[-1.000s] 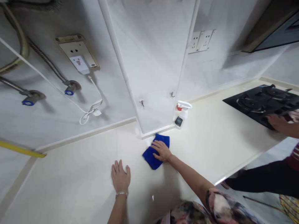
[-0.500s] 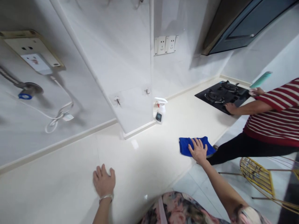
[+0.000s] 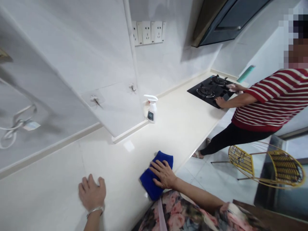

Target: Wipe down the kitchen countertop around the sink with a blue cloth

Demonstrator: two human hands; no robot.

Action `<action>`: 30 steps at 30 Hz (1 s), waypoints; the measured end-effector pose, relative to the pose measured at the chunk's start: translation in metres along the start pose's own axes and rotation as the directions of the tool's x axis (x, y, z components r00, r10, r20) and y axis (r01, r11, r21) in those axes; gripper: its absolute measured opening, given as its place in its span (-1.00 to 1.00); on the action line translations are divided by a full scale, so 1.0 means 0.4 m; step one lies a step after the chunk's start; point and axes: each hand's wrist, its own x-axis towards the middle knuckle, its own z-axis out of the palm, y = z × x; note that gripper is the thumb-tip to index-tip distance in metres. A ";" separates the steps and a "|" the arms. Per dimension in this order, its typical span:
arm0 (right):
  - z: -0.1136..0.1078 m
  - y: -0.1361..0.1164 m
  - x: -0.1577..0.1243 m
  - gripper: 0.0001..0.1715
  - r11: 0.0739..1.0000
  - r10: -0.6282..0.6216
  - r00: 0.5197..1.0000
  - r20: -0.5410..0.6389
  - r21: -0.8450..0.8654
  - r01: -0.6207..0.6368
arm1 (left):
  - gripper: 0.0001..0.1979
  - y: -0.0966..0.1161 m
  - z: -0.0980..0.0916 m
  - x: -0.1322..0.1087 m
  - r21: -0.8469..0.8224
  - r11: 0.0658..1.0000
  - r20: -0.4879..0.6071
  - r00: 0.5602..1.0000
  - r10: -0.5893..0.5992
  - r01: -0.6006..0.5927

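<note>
A folded blue cloth (image 3: pixel 154 173) lies on the cream countertop (image 3: pixel 122 199) close to its front edge. My right hand (image 3: pixel 164 175) rests flat on top of this cloth, fingers spread and pressing down, with its underside hidden. Farther left, my left hand (image 3: pixel 92 192), a bracelet at its wrist, is laid open on the bare counter surface and holds nothing. Beyond the cloth, against the corner of the wall pillar, a white spray bottle (image 3: pixel 151 110) with a dark label stands upright.
A person in a red-and-white striped shirt (image 3: pixel 271 99) stands at the right, hands at the black gas hob (image 3: pixel 209 91), one with a pale cloth. A yellow woven chair (image 3: pixel 240 160) is on the floor. The wall pillar (image 3: pixel 108 80) juts onto the counter.
My right hand has drawn the blue cloth left and nearer to my body, and the cloth has turned. My left hand stays on the counter. The camera view has swung right.
</note>
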 end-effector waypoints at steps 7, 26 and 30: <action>-0.143 0.303 -0.156 -0.25 0.958 0.246 0.968 -0.045 -0.140 -0.250 | -0.24 -0.022 0.010 0.004 0.005 0.999 0.053 0.997 0.047 -0.047; -0.148 0.370 0.342 -0.21 0.649 0.694 0.641 -0.329 -0.101 -0.754 | -0.30 0.027 -0.025 -0.018 0.130 0.988 0.126 0.987 -0.099 0.082; -0.053 0.106 0.439 -0.18 0.842 0.520 0.831 -0.197 -0.044 -0.537 | -0.29 0.032 -0.030 -0.018 0.113 0.987 0.148 0.981 -0.129 0.113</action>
